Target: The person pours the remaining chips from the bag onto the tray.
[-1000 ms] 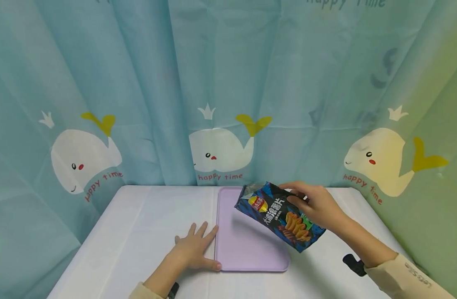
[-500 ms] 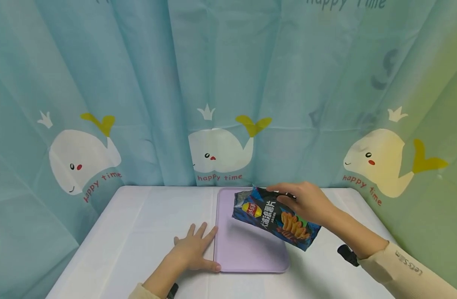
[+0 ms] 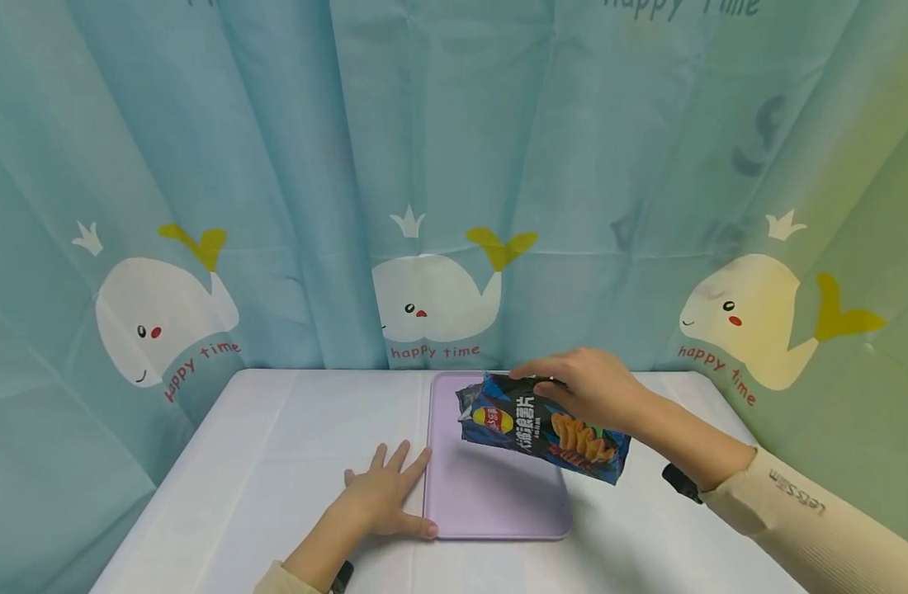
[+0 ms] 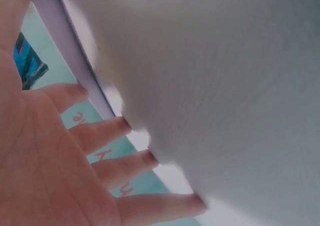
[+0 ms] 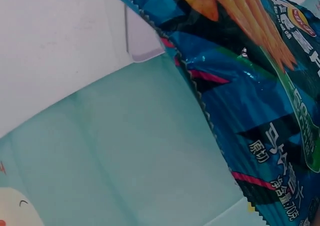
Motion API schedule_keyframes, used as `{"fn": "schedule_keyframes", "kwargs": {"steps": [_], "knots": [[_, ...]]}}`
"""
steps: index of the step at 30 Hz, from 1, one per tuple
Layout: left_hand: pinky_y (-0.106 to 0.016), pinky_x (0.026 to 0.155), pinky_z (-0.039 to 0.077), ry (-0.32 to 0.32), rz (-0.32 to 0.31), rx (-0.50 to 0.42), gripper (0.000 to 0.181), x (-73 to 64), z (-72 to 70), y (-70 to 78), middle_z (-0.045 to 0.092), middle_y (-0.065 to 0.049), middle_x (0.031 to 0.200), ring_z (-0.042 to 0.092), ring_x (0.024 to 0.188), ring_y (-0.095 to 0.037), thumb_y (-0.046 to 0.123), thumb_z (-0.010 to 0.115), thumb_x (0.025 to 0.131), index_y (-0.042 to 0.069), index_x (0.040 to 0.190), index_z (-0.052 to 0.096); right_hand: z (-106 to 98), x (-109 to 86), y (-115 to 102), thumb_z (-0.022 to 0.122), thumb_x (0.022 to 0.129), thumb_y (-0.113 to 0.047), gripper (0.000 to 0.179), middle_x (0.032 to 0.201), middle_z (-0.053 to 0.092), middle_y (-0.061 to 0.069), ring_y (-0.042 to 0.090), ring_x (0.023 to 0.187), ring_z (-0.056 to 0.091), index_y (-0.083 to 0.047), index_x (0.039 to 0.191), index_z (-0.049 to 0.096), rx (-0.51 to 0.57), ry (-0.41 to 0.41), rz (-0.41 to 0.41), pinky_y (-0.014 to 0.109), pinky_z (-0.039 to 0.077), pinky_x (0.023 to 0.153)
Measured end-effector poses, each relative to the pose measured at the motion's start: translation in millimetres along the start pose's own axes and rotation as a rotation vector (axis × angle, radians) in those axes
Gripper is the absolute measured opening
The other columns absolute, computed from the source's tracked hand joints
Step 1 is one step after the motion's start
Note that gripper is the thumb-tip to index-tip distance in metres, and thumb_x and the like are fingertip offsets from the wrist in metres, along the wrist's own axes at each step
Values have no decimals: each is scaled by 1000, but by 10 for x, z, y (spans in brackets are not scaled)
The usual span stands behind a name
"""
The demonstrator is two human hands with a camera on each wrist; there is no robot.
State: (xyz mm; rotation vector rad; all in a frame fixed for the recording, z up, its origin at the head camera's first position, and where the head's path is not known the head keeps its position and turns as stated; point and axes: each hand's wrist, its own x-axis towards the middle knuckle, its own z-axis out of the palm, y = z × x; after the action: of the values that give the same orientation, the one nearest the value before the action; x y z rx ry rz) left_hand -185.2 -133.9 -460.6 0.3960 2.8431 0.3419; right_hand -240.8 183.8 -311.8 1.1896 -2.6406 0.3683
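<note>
Chip bag [image 3: 532, 433] in right hand [image 3: 593, 388], 1 tray [image 3: 491, 503] below, left hand [image 3: 385, 499] alongside

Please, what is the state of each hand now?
Left hand: open, touching the pale purple rectangular tray.
Right hand: holding the shiny blue-black chip bag.

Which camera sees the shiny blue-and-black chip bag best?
The head view: nearly the whole bag shows, with the bare right hand covering part of it. The right wrist view is closer but cuts the bag off at the picture's edges; the left wrist view shows just a small blue corner.
</note>
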Motion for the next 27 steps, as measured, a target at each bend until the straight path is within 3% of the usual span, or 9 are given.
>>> {"fn": "schedule_keyframes", "kwargs": {"steps": [8, 16, 27], "knots": [[-87, 91, 26, 2, 9, 5, 113, -6, -15, -2, 30, -17, 161, 24, 145, -53, 78, 73, 64, 26, 156, 34, -59, 101, -91, 70, 93, -13, 34, 79, 71, -10, -3, 44, 34, -30, 123, 71, -13, -16, -49, 19, 34, 45], [-88, 91, 26, -6, 4, 3, 114, 2, 9, -8, 30, -17, 162, 24, 145, -53, 78, 73, 63, 26, 156, 34, -74, 164, -143, 71, 93, -14, 35, 109, 75, -8, -1, 52, 42, -34, 122, 71, -90, -79, -41, 20, 31, 44], [-87, 92, 26, -1, -1, 7, 115, 25, 41, -24, 30, -16, 162, 23, 146, -52, 80, 72, 62, 28, 157, 33, -144, 193, -168, 70, 92, -12, 35, 108, 75, -6, -1, 50, 40, -32, 121, 72, -83, -89, -53, 19, 31, 45]]}}
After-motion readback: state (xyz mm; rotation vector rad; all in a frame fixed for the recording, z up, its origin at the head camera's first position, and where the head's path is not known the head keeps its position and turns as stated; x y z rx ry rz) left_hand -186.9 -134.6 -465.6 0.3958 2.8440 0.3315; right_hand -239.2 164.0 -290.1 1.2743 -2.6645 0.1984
